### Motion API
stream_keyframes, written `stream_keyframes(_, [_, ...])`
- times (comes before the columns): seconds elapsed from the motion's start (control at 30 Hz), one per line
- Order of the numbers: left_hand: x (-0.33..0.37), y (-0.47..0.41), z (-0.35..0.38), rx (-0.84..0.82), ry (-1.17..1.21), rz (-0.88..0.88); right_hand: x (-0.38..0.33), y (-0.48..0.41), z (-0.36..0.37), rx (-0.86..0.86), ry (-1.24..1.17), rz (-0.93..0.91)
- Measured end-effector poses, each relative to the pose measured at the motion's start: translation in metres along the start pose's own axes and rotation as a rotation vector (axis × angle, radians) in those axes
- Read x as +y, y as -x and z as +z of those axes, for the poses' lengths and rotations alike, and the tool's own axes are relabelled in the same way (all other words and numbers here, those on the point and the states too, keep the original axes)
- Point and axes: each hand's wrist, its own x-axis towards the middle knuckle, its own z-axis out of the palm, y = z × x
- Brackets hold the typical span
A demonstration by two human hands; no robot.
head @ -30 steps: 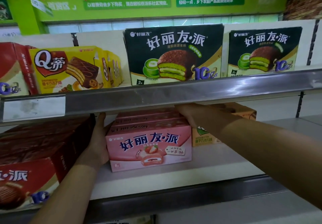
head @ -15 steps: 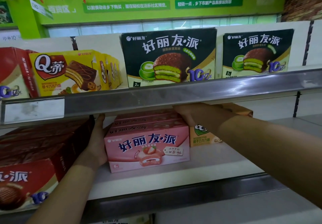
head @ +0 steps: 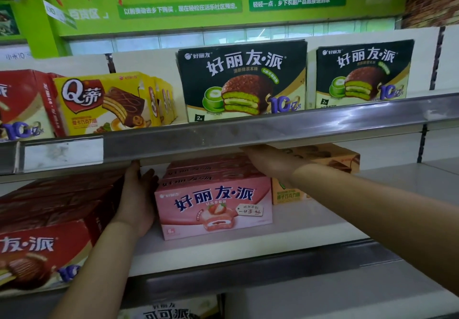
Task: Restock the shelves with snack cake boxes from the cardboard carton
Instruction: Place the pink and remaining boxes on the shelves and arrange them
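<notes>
Evidently, the row of pink snack cake boxes point(head: 213, 207) is being squared up on the middle shelf point(head: 248, 241), between the red boxes point(head: 49, 219) and an orange box point(head: 330, 159). The left hand point(head: 137, 199) is pressed flat against its side, fingers straight. The right hand point(head: 268, 161) is laid on top, its fingers hidden under the upper rail point(head: 223, 132). Compared with 0.5 s earlier, nothing is visibly shifted.
</notes>
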Motion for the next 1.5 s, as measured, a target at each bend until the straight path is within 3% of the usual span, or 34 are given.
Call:
stream_keyframes(0.13, [-0.001, 0.01, 0.005, 0.02, -0.031, 0.014, 0.009, 0.009, 0.013, 0.047, 0.216, 0.0])
stream_keyframes(0.23, [-0.011, 0.022, 0.0, 0.023, -0.102, -0.079, 0.027, 0.019, 0.027, 0.131, 0.071, -0.002])
stream_keyframes(0.43, [-0.032, 0.035, -0.013, -0.026, -0.186, -0.088, 0.05, 0.028, 0.051, 0.271, -0.422, 0.085])
stream_keyframes(0.53, [-0.036, 0.024, -0.019, -0.051, -0.211, -0.092, 0.048, 0.032, 0.056, 0.29, -0.508, 0.058])
stream_keyframes(0.93, [-0.021, 0.051, -0.015, -0.026, -0.243, -0.094, 0.039, 0.048, 0.055, 0.306, -0.523, 0.001])
stream_keyframes(1.1, [-0.002, 0.096, -0.023, 0.008, -0.387, 0.052, 0.023, 0.076, 0.059, 0.451, -0.297, -0.189])
stream_keyframes(1.2, [0.016, 0.137, -0.025, 0.004, -0.477, 0.284, 0.008, 0.096, 0.075, 0.363, -0.267, -0.293])
stream_keyframes(1.3, [0.033, 0.154, -0.041, 0.066, -0.573, 0.457, -0.008, 0.11, 0.097, 0.179, -0.349, -0.245])
stream_keyframes(1.5, [0.06, 0.171, -0.076, 0.24, -0.71, 0.537, -0.044, 0.117, 0.133, 0.006, -0.404, -0.269])
